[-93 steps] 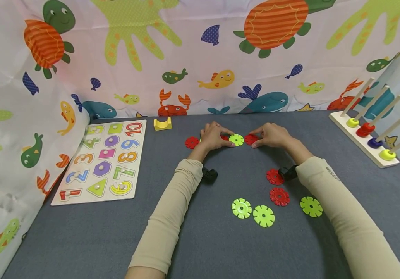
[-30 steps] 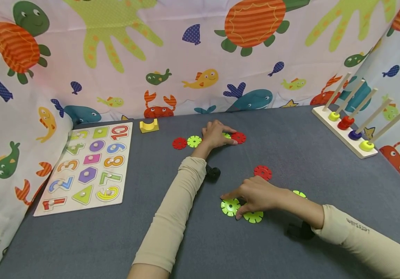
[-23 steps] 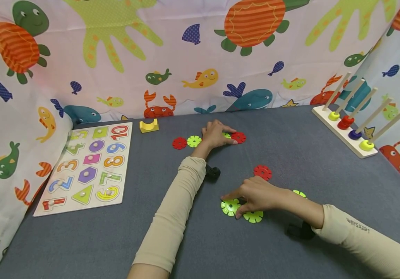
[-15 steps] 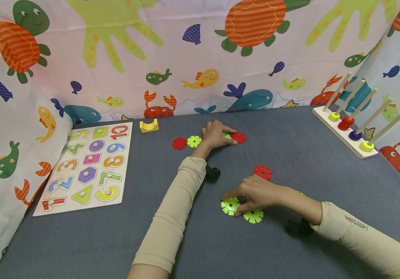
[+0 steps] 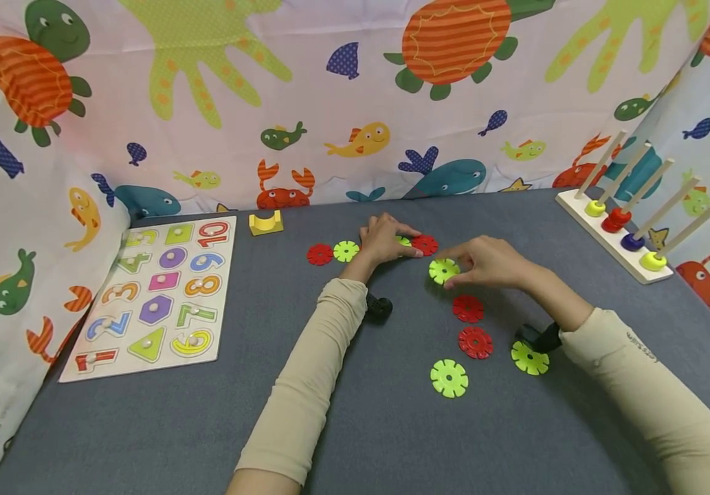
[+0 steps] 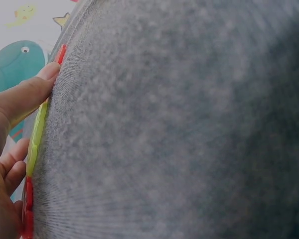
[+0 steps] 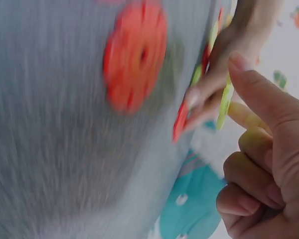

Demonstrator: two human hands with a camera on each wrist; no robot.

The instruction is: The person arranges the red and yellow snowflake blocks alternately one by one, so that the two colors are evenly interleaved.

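R hand pinches lime-green notched plastic disc abv gray cloth-topped bench.
L hand grips red notched plastic disc lying flat.

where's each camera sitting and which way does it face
Head: on the head, looks forward and down at the table; left hand, right hand, both arms show.
Left wrist: on that wrist, looks across the table; left hand at left.
Right wrist: on that wrist, looks toward the left hand; right hand at right.
Head and right wrist share the right hand's green disc.
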